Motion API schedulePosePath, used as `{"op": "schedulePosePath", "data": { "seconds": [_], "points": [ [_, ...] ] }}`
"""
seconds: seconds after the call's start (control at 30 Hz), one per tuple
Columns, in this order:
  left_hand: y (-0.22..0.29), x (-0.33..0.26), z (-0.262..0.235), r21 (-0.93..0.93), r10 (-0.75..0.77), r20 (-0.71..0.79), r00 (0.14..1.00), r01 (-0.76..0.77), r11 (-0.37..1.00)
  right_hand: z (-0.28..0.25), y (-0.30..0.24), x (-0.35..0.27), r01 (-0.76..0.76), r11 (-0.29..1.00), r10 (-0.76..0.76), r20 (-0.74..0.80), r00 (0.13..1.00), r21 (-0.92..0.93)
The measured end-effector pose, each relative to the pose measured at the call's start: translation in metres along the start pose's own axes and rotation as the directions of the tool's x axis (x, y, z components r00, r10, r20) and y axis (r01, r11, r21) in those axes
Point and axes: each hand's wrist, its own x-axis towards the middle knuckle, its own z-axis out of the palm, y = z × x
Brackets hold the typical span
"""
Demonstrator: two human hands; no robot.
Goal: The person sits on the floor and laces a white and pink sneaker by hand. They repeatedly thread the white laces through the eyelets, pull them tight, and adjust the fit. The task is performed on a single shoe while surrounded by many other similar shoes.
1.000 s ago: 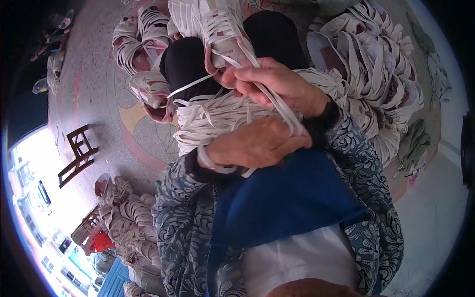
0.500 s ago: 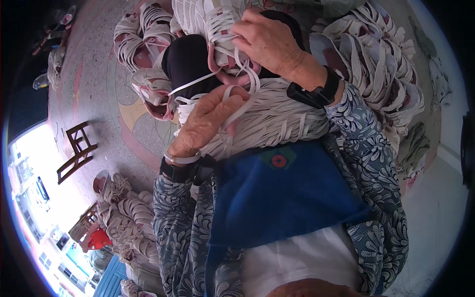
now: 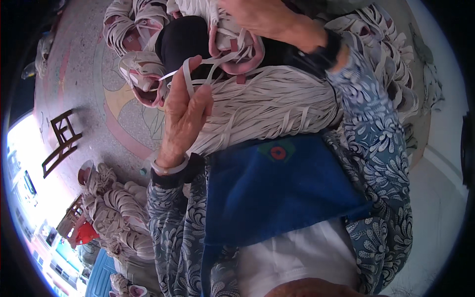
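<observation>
A pale sneaker (image 3: 232, 37) with a pink padded collar rests across my dark-clad knees, its far part cut off by the top edge. White shoelace (image 3: 217, 61) runs from its opening to my left hand (image 3: 182, 114), where it loops around the raised index finger and passes by the thumb. My left hand holds this lace left of the shoe. My right hand (image 3: 267, 19) reaches over the sneaker's upper; its fingertips are largely beyond the top edge, so its grip is hidden. A thick bundle of white laces (image 3: 277, 101) lies across my lap, between the sneaker and a blue apron (image 3: 282, 193).
Similar sneakers (image 3: 141, 74) lie on the floor ahead at left. More are heaped at right (image 3: 381, 59) and lower left (image 3: 123, 208). A dark wooden frame (image 3: 62, 141) stands on the speckled floor at left, and a pale wall (image 3: 440, 198) runs along the right.
My left hand has moved left and turned upright, drawing the lace out from the shoe. The right hand has moved up toward the top edge. The whole view has shifted slightly.
</observation>
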Motion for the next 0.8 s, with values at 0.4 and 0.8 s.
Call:
{"op": "schedulePosePath", "data": {
  "seconds": [0.4,0.8],
  "points": [
    [-0.012,-0.011,-0.019,0.158,0.111,-0.151,0.982,-0.087,0.984,-0.029,-0.004,0.026,0.081,0.996,-0.070,-0.260,0.963,0.034],
    [-0.019,-0.015,-0.017,0.367,0.069,-0.102,0.992,-0.027,0.930,-0.043,0.004,0.022,0.024,0.881,-0.163,0.256,0.953,0.473]
  ]
}}
